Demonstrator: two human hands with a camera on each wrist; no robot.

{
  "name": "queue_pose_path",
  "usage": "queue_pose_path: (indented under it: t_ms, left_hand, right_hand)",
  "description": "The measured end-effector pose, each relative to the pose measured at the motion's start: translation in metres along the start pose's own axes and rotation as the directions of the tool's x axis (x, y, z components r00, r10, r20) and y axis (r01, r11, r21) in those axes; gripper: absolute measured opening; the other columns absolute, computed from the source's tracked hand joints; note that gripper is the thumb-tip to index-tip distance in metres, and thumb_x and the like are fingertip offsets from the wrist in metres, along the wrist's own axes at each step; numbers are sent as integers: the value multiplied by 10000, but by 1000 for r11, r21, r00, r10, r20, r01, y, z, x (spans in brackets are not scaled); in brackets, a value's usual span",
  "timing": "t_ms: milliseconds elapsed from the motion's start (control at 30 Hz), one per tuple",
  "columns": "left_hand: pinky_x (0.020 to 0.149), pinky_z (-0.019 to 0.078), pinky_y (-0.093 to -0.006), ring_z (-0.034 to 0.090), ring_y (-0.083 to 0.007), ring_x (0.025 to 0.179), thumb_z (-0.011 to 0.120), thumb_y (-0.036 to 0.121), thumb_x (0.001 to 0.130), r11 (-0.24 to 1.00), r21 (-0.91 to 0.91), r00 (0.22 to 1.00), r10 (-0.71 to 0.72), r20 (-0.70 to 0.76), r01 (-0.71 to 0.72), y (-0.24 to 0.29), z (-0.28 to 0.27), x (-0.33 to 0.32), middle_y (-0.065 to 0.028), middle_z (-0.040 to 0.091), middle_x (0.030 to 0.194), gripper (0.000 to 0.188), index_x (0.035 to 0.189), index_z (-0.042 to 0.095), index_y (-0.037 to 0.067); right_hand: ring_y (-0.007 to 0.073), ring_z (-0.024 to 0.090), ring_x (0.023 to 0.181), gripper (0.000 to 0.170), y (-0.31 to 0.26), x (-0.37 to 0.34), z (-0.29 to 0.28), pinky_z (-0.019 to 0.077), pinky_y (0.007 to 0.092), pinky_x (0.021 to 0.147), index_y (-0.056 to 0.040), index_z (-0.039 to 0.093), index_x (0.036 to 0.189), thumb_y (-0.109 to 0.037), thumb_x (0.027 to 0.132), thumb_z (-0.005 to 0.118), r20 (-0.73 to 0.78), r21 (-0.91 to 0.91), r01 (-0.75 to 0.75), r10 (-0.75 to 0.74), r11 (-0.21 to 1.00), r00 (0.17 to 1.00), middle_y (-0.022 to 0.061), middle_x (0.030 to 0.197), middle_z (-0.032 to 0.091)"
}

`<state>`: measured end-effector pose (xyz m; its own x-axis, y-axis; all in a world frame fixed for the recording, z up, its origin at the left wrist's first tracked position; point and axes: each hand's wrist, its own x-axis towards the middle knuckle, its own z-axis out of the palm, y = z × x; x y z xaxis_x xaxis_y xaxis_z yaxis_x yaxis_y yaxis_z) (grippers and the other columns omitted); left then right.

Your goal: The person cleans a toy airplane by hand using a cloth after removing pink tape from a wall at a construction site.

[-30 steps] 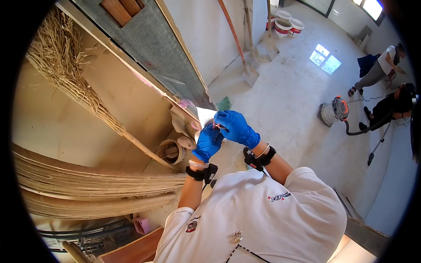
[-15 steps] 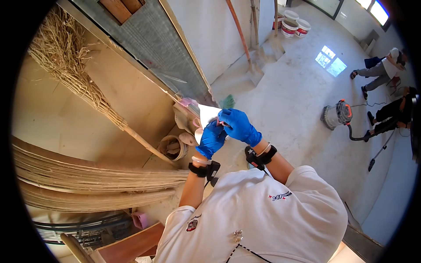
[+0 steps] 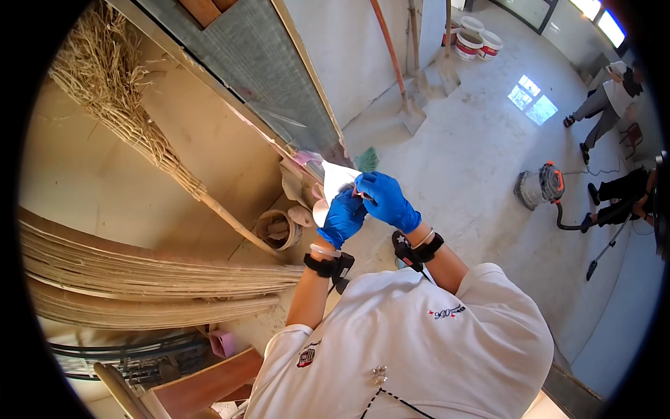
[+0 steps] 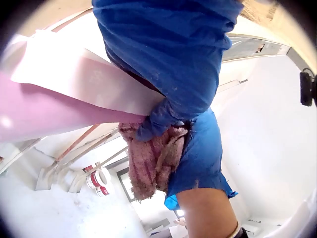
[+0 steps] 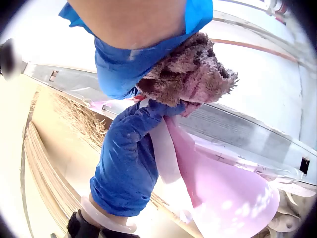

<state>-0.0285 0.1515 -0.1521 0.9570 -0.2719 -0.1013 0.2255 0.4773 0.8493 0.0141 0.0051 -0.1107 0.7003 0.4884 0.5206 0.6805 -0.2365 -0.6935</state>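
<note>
Both hands wear blue gloves and meet in front of the chest. My left hand [image 3: 343,218] [image 4: 168,59] pinches a curled sheet, white [image 4: 79,74] and pink [image 4: 54,111], near its narrow end; in the right wrist view the pink sheet [image 5: 223,193] widens away from the fingers. My right hand [image 3: 386,201] [image 5: 116,67] grips a worn, fuzzy pinkish-brown cloth [image 5: 193,74] [image 4: 151,158] close against the left fingertips. The right fingers are largely hidden behind the cloth and glove. In the head view the sheet [image 3: 336,176] shows white beyond the hands.
A twig broom [image 3: 153,143] and a bucket [image 3: 278,230] are at left, above stacked thin boards [image 3: 139,279]. Shovels [image 3: 413,115] lean by the wall, with paint buckets [image 3: 469,43] farther back. A vacuum [image 3: 541,187] and two people are at right.
Both hands, still together with sheet and cloth, sit slightly farther right in the head view. The surroundings have shifted in view, and the standing person at far right has changed posture.
</note>
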Motion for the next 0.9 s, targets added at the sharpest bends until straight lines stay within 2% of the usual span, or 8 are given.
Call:
queue_pose_path:
  t_ms: [33, 167, 200, 233, 333, 467, 567, 900]
  left_hand:
    - [782, 458, -265, 550, -147, 891, 485, -7, 842, 976, -209, 998, -68, -2, 66, -3, -3, 0, -42, 560, 999, 228, 1066, 516, 22]
    - [804, 450, -268, 542, -153, 930, 532, -1, 815, 980, -199, 1000, -24, 2, 24, -13, -5, -9, -50, 550, 1027, 292, 1104, 502, 22]
    - [831, 441, -281, 534, -167, 958, 558, -2, 796, 953, 280, 993, 120, 0, -115, -16, -8, -19, -57, 539, 1049, 335, 1124, 493, 21]
    - [858, 432, -293, 526, -182, 986, 584, -3, 778, 688, 691, 967, 246, 65, -222, -12, -7, -27, -64, 529, 1071, 380, 1144, 485, 20]
    - [920, 399, -315, 482, -215, 1085, 614, -6, 755, 565, 782, 918, 396, 22, -262, 35, 13, -59, -95, 491, 1181, 490, 1217, 451, 13]
    - [977, 333, -313, 444, -203, 1133, 560, 23, 786, 719, 629, 837, 512, -192, -296, 92, 47, -65, -93, 449, 1300, 467, 1243, 461, 7]
    - [952, 369, -296, 446, -178, 1139, 554, -10, 806, 644, 695, 862, 501, -69, -319, 106, 38, -58, -93, 443, 1306, 511, 1294, 407, 15]
    - [932, 352, -266, 462, -155, 1089, 489, 71, 874, 794, 529, 885, 439, -156, -301, 92, 50, -45, -89, 462, 1284, 262, 1107, 561, -23]
  right_hand:
    - [317, 539, 692, 128, 0, -1, 1, 423, 393, 568, -98, 553, 769, -26, 664, 564, 1, 1, 4, -4, 1000, 1000, 79, 760, 569]
    - [320, 535, 682, 118, -9, -5, -1, 421, 393, 566, -89, 546, 761, -32, 660, 565, 2, -10, 19, -19, 1000, 1000, 88, 753, 562]
    - [320, 534, 677, 119, -15, -7, -3, 421, 391, 564, -85, 543, 757, -28, 654, 560, 5, -20, 32, -32, 999, 999, 89, 742, 555]
    - [320, 534, 671, 120, -20, -10, -3, 421, 390, 561, -82, 539, 752, -24, 648, 556, 8, -31, 46, -46, 998, 999, 90, 731, 548]
    - [321, 533, 674, 130, -28, -16, 0, 421, 383, 556, -79, 533, 747, -11, 636, 542, 1, -3, 3, -3, 1000, 1000, 90, 721, 533]
    - [325, 527, 672, 134, -42, -13, -2, 424, 385, 549, -74, 523, 742, -7, 627, 530, 54, 3, 16, -16, 1000, 998, 93, 739, 526]
    - [329, 529, 677, 117, -45, -14, -3, 426, 394, 552, -65, 518, 739, -23, 631, 531, 48, -64, 10, -7, 998, 999, 103, 751, 524]
    - [337, 529, 686, 156, -54, -18, 1, 428, 419, 558, -55, 535, 809, -59, 653, 538, 46, -99, 36, -32, 994, 998, 107, 801, 541]
